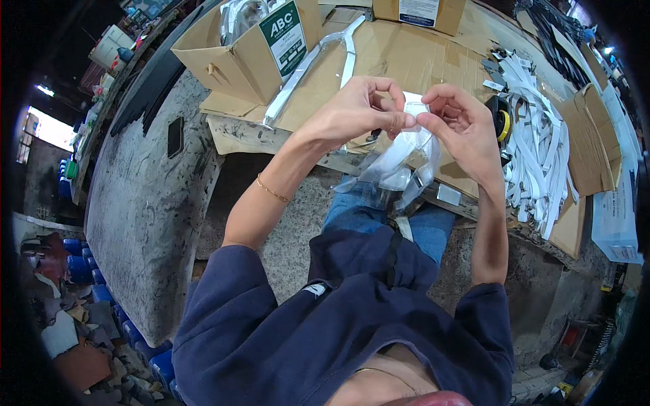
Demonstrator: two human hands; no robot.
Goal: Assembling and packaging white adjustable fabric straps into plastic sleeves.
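Observation:
Between my two hands hangs a clear plastic bag [398,177] with white, strap-like material inside. At its top, a small white card or tag [414,103] shows between the fingers. My left hand [362,111] pinches the upper edge from the left with thumb and forefinger. From the right, my right hand [462,125] pinches the same edge, its thumb almost touching the left one. The lower part of the bag droops over the table's near edge toward my lap. Whether the fingers grip the card, the bag or both is partly hidden.
White belts or straps [535,142] lie piled at right, beside a yellow-and-black tape measure [500,118]. One white strap [298,78] lies left on the cardboard sheet [399,57]. An open carton [237,68] holds wrapped items. A phone [175,137] rests on the grey tabletop [142,223].

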